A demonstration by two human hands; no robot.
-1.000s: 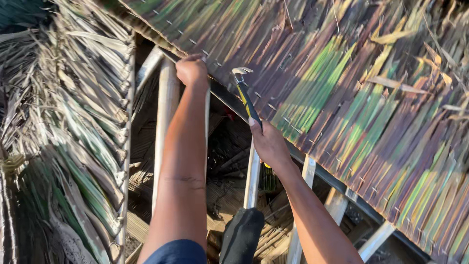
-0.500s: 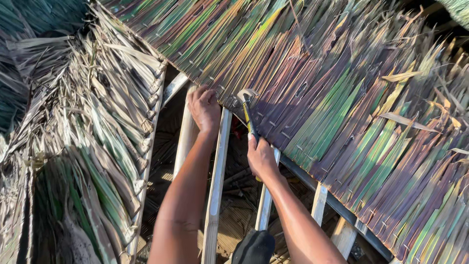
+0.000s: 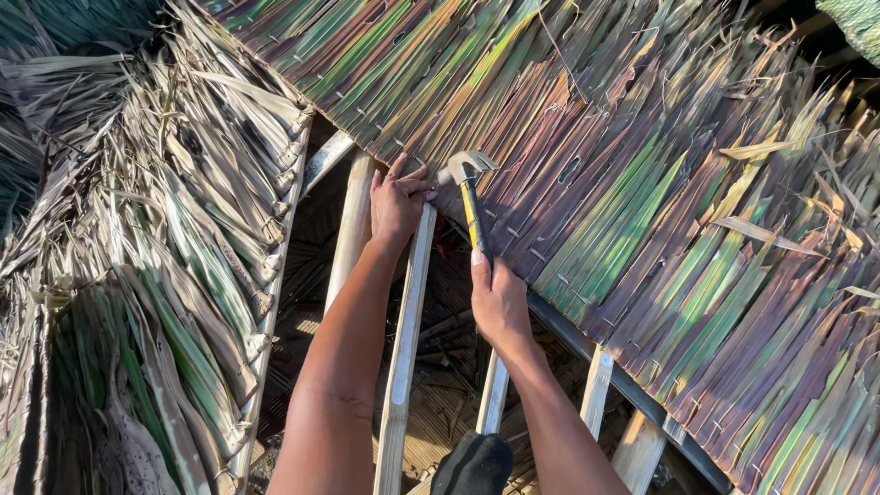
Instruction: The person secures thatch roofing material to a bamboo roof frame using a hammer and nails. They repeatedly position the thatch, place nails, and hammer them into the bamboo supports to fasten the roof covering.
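Observation:
My right hand [image 3: 498,301] grips the yellow-and-black handle of a claw hammer [image 3: 469,197]. Its metal head sits right beside my left hand's fingers at the lower edge of a thatch panel [image 3: 605,156] of green and purple palm leaves. My left hand [image 3: 397,203] presses its fingers on that edge, at the top of a pale wooden rafter [image 3: 405,339]. Whether something small is pinched between the fingers is hidden.
A second panel of dry, grey-green palm leaves [image 3: 156,257] covers the left side. Several bare wooden rafters [image 3: 596,380] run down through the open gap between the panels, with ground far below. A dark foot or shoe [image 3: 472,463] shows at the bottom edge.
The view has shifted so both hands sit lower and more central. The hammer head has come closer to my left hand's fingers at the thatch edge.

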